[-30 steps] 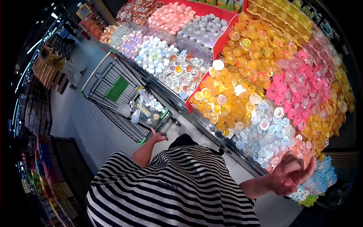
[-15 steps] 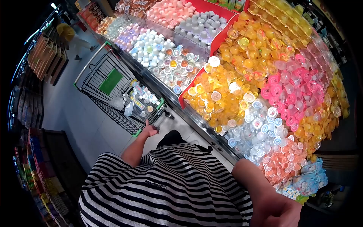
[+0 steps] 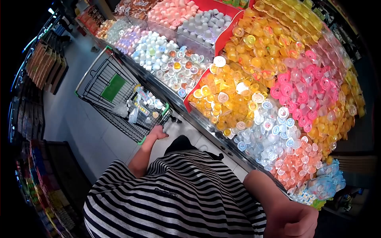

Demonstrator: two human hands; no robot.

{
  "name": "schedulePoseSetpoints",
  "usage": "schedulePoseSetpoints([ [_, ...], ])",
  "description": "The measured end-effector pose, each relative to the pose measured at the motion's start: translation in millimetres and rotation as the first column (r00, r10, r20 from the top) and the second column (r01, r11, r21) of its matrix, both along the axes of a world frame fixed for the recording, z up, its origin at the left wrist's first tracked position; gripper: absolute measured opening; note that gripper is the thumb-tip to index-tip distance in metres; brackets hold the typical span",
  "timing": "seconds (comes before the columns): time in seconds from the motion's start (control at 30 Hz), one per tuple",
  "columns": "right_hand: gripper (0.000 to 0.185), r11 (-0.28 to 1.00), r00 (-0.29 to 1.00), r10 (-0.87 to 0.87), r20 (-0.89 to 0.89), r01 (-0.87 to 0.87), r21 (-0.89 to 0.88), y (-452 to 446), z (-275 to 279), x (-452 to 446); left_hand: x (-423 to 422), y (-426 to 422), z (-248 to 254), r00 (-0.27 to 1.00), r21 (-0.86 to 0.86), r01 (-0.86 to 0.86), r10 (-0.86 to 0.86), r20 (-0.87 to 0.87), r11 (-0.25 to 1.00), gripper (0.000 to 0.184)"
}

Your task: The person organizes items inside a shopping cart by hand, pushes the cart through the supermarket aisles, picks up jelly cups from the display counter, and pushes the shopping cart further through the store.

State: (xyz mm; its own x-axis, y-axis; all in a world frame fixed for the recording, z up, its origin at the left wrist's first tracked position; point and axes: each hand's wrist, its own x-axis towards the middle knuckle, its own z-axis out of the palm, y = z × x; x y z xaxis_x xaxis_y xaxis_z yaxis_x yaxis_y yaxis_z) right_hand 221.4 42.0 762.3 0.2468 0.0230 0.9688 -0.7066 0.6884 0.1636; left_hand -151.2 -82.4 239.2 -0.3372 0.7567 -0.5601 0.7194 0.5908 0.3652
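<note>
Far left: the handle (image 3: 91, 70) of a wire shopping cart (image 3: 114, 88), which stands on the floor beside the counter (image 3: 206, 127). The frame is judged stiff and the cart easy to roll under its modest load; the handle, or failing that the near rim, offers the soundest hold. The small packs (image 3: 146, 97) inside appear light.

Centre-left: the left hand (image 3: 158, 132) is at the cart's near rim. Contact, and whether its fingers grasp or are released, cannot be told.

Right of this, loose amber cups (image 3: 226, 93), clear cups (image 3: 270, 129) and coral cups (image 3: 297, 164) lie heaped. Judged light, slippery and easily dented; take singly by the lid edge.

Lower right: the right hand (image 3: 297, 222), fingers curled in, well apart from the cart; no held item is visible.
</note>
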Motion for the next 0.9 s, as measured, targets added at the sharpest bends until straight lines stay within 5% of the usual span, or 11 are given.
schedulePoseSetpoints([
  [0.03, 0.059, 0.999, 0.999, -0.044, 0.002, 0.044, -0.025, 3, 0, 3, 18, 15, 56, 0.991, 0.312, -0.109, 0.080, 0.105, 0.944, 0.044],
  [0.07, 0.080, 0.994, 0.994, -0.086, 0.064, 0.090, -0.064, 7, 2, 7, 40, 35, 133, 0.968, 0.432, -0.204, 0.116, 0.221, 0.879, 0.032],
  [0.13, 0.056, 0.973, 0.982, -0.126, 0.137, 0.150, -0.178, 8, 0, 20, 74, 62, 262, 0.939, 0.708, -0.283, 0.038, 0.341, 0.646, 0.015],
  [0.2, 0.049, 0.971, 0.970, -0.158, 0.183, 0.186, -0.148, 14, 2, 26, 84, 66, 360, 0.972, 0.940, -0.161, -0.116, 0.203, 0.301, 0.009],
  [0.27, 0.044, 0.981, 0.963, -0.181, 0.198, 0.191, -0.032, 21, 9, 27, 98, 56, 446, 0.963, 0.968, -0.143, -0.255, 0.088, -0.205, 0.008],
  [0.33, 0.036, 0.981, 0.976, -0.192, 0.104, 0.195, -0.018, 18, 17, 22, 113, 32, 505, 0.900, 0.740, -0.175, -0.410, -0.148, -0.650, 0.020],
  [0.4, 0.030, 0.986, 0.986, -0.167, 0.003, 0.167, -0.002, 14, 25, 17, 125, 5, 550, 0.825, 0.687, -0.042, -0.413, -0.386, -0.726, 0.023],
  [0.53, 0.037, 0.980, 0.982, -0.187, 0.011, 0.186, 0.066, 5, 29, 25, 157, 11, 572, 0.871, 0.551, 0.036, -0.244, -0.426, -0.834, 0.020],
  [0.77, 0.034, 0.978, 0.977, -0.208, 0.055, 0.207, 0.032, 0, 19, 37, 169, 25, 571, 0.757, 0.505, -0.175, -0.443, -0.481, -0.845, 0.015],
  [0.87, 0.041, 0.963, 0.947, -0.270, 0.175, 0.269, 0.032, -8, 15, 57, 169, 23, 575, 0.819, 0.482, 0.045, -0.245, -0.520, -0.875, 0.018],
  [0.9, 0.023, 0.980, 0.968, -0.200, 0.155, 0.201, 0.008, -6, 16, 58, 170, 25, 577, 0.827, 0.472, 0.120, -0.176, -0.535, -0.873, 0.019],
])
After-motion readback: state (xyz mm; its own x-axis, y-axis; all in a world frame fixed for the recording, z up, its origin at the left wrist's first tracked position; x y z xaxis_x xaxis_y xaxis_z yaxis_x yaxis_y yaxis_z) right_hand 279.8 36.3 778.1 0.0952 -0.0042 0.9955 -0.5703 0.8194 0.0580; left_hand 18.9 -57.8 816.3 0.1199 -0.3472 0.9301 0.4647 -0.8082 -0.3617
